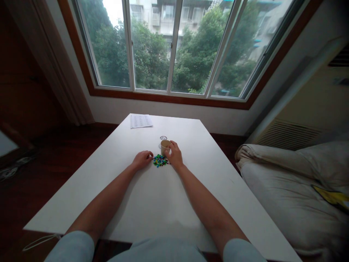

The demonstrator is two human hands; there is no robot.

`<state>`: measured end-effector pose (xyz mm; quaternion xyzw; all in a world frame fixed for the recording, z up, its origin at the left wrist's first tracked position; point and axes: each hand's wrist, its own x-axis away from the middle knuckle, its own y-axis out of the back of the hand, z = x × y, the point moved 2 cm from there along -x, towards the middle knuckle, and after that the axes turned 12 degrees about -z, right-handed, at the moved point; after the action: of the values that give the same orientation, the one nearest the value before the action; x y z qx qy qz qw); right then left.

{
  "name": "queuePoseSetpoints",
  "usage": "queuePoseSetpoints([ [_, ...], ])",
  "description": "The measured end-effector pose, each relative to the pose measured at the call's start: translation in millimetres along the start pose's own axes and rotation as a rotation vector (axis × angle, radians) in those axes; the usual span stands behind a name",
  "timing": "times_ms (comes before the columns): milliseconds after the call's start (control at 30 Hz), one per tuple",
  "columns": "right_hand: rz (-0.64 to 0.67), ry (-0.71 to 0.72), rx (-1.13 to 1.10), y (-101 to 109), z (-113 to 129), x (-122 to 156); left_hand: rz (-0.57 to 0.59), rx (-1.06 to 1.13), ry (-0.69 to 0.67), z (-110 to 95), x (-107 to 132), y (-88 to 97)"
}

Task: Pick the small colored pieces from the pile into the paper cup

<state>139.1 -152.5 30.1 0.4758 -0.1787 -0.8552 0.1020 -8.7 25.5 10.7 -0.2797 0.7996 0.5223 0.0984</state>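
A small pile of colourful beads or tiny pieces (160, 160), in green, blue and other colours, lies on the white table. Just behind it stands a tan paper cup (164, 146), its mouth facing up. My right hand (175, 155) grips the cup at its right side, thumb near the front and fingers at the rim. At the left edge of the pile rests my left hand (143, 160), fingers curled in; whether a bead is between the fingertips is too small to see. Behind the cup lies a clear round lid-like thing (163, 138).
Printed paper sheets (141, 121) lie at the table's (152, 203) far left corner. A window (169, 51) fills the wall beyond. To the right is a padded pale seat or bed (289, 196), and a white cord (40, 241) hangs at the near left edge.
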Motion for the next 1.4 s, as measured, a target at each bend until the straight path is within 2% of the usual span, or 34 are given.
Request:
queuePoseSetpoints([
  [333,0.07,-0.04,-0.017,1,-4,0,0.005,-0.038,-0.012,-6,-1,1.0],
  [600,0.016,-0.02,-0.103,3,-14,-4,-0.115,-0.103,0.013,-18,4,-10.1],
  [700,0.025,-0.03,-0.119,3,-18,-5,-0.129,-0.082,-0.017,-19,3,-13.0],
  [833,-0.003,-0.065,-0.18,3,-16,-5,-0.088,0.0,-0.136,-24,4,-14.5],
  [933,-0.016,-0.077,-0.218,5,-14,-7,-0.03,0.037,-0.165,-28,5,-14.3],
  [1067,-0.019,-0.132,-0.165,10,-21,-13,0.035,0.054,-0.198,-32,6,-13.2],
  [1233,-0.138,-0.214,-0.055,19,-36,-20,0.047,0.066,-0.236,-34,6,-11.5],
  [1300,-0.093,-0.272,0.028,21,-44,-21,0.054,0.078,-0.248,-35,7,-9.8],
  [1400,0.187,-0.348,0.13,22,-59,-19,0.087,0.098,-0.26,-35,7,-6.1],
])
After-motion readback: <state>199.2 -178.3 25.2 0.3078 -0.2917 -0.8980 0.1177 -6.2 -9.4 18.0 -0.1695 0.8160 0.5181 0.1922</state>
